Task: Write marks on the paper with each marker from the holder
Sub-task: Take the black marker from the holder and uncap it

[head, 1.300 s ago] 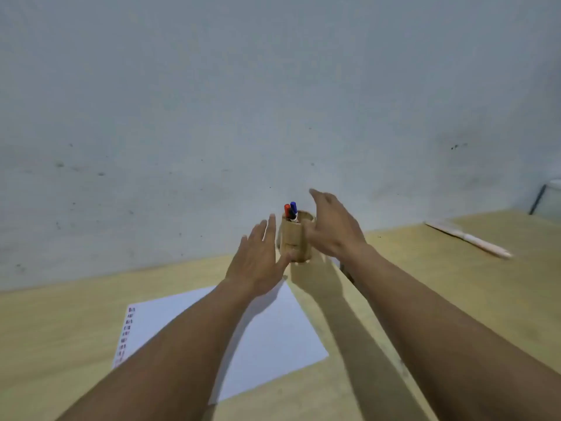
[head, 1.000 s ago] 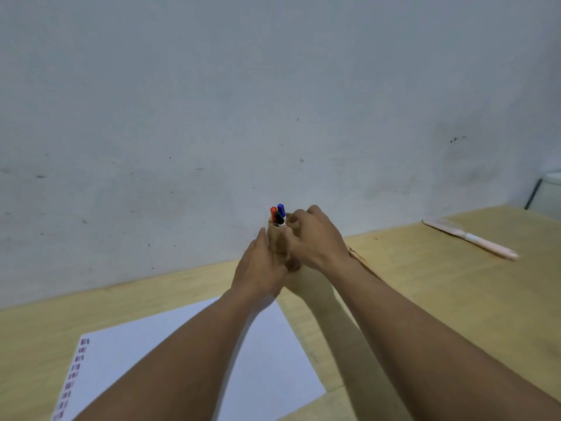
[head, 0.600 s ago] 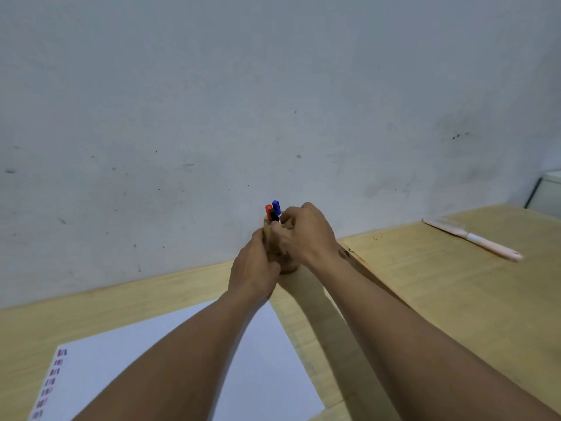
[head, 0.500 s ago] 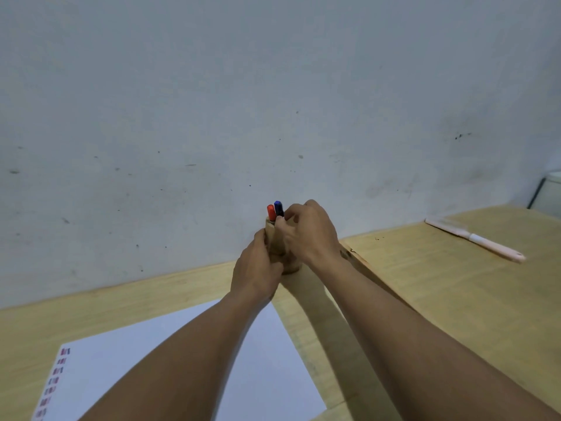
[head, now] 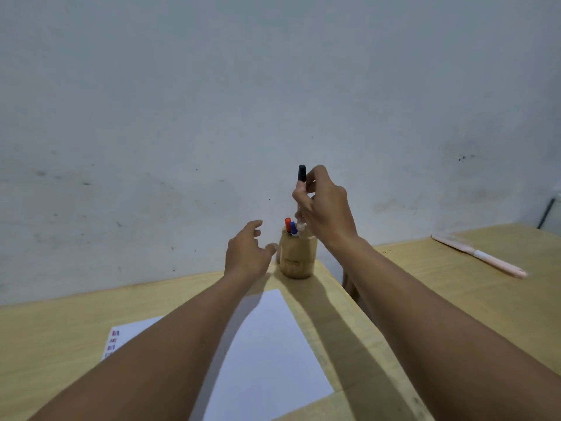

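A round wooden holder (head: 298, 257) stands on the table against the wall. A red-capped marker (head: 287, 224) and a blue-capped marker (head: 293, 228) stick up from it. My right hand (head: 326, 212) is raised above the holder and grips a black-capped marker (head: 301, 173) upright, its lower end just over the holder's rim. My left hand (head: 246, 253) hovers just left of the holder, fingers spread, holding nothing. A white sheet of paper (head: 270, 344) lies in front, partly under my left forearm, with small coloured marks along its left edge.
The light wooden table (head: 45, 338) meets a grey-white wall at the back. A second table surface on the right carries a long pink-and-white object (head: 482, 256). A narrow gap separates the two tabletops near my right forearm.
My right hand has lifted the black-capped marker up out of the holder. My left hand has let go of the holder and opened beside it.
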